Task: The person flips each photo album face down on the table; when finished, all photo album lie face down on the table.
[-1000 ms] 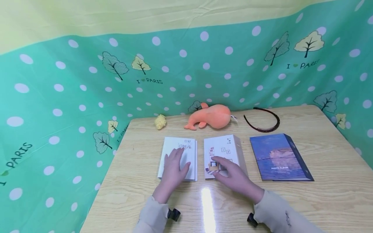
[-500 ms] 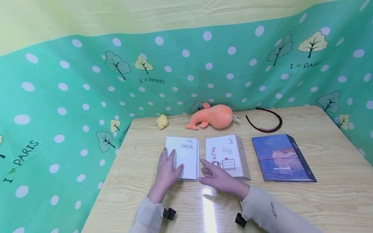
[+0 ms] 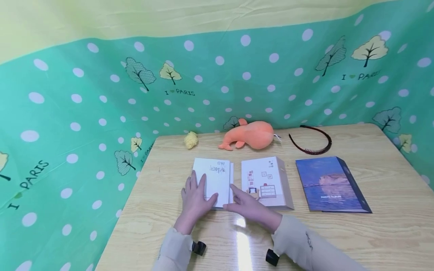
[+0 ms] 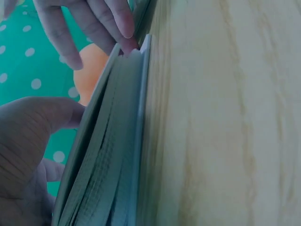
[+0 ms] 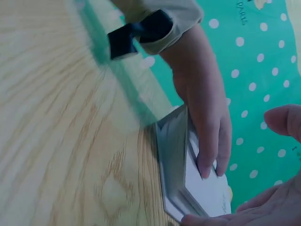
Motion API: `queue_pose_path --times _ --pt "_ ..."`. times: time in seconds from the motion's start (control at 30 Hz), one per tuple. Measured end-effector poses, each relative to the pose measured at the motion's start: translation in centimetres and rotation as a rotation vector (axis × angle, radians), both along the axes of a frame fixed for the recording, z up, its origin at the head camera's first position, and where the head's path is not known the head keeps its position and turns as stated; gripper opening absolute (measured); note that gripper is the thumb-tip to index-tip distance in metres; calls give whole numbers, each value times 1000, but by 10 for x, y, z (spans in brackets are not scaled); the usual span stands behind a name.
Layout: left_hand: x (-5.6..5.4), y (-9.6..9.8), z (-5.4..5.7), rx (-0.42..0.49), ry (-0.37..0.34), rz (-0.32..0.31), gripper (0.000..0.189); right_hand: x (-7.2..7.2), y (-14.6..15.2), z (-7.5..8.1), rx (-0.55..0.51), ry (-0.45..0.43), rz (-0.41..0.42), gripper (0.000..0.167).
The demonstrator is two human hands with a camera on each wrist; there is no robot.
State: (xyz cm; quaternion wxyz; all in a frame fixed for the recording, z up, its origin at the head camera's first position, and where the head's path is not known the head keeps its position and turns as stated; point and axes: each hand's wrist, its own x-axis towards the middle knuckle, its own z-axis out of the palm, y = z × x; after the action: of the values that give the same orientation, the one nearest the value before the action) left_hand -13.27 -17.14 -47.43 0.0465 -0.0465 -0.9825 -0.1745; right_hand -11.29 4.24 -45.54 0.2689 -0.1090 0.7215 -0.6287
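A thick white-covered book (image 3: 217,184) with handwritten-style characters lies flat on the table, slightly apart from a second white book (image 3: 256,174) printed with a room drawing. My left hand (image 3: 194,199) rests on the first book's cover, fingers spread, thumb near its lower edge. From the right, my right hand (image 3: 252,209) reaches to that book's right edge and lower corner. In the left wrist view, the right-hand fingers (image 4: 94,21) touch the book's corner, one fingertip at the page edges (image 4: 106,155). The right wrist view shows the right hand (image 5: 273,207) at the cover's corner.
A blue photo album (image 3: 324,186) lies to the right on the wooden table (image 3: 383,241). Along the back sit an orange plush whale (image 3: 252,134), a small yellow object (image 3: 191,140) and a dark toothed headband (image 3: 315,151). A patterned green curtain (image 3: 190,101) hangs behind.
My right hand has moved left from over the room-drawing book to the first book's right edge. My left hand has slid a little left and down on the cover.
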Motion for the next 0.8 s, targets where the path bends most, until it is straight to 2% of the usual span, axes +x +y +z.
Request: queue_pose_path --times 0.37,0.6,0.8 --pt "-2 -2 -1 31 -25 36 86 0 -2 -2 -318 -195 -169 77" --pt "-5 -10 -4 75 -53 36 85 2 -2 -4 -455 -230 -234 71" --pt "-5 -14 -1 117 -57 25 84 4 -5 -3 -504 -234 -306 69"
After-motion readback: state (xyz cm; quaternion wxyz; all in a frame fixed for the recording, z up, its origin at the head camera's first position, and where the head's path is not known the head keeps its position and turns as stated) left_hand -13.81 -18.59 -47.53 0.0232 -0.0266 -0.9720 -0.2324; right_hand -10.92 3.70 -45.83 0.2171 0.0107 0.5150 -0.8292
